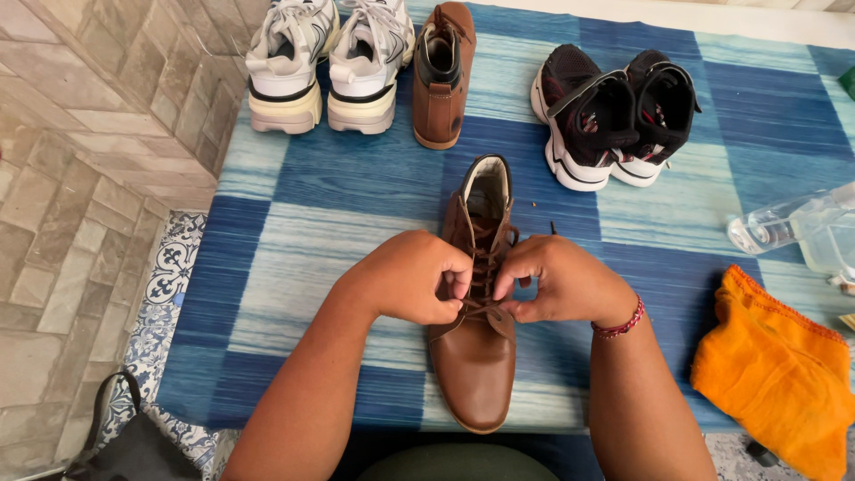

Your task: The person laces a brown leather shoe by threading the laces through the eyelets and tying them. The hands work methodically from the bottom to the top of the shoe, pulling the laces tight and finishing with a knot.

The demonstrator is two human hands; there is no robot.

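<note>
From the head camera, the person leans over a brown leather boot [476, 338] that stands toe toward them on a table covered by a blue checked cloth [312, 223]. The left hand [410, 278] and the right hand [559, 283] are both closed in a pinch on the brown laces [485, 267], one at each side of the eyelets, just above the smooth rounded toe. By the look of it the lacing or tying is under way; drawing the laces snug would call for an even pull from both sides while the boot stays upright.

The boot's leather is smooth with a dull shine, and its collar has a pale lining. Its partner, a second brown boot [443, 76], stands further back, well apart. Beside that are chunky white trainers [325, 62] and, to the right, black trainers [610, 116] with white soles. A crumpled orange cloth [775, 374] lies at the right edge, near a clear plastic bottle [784, 223] on its side.
</note>
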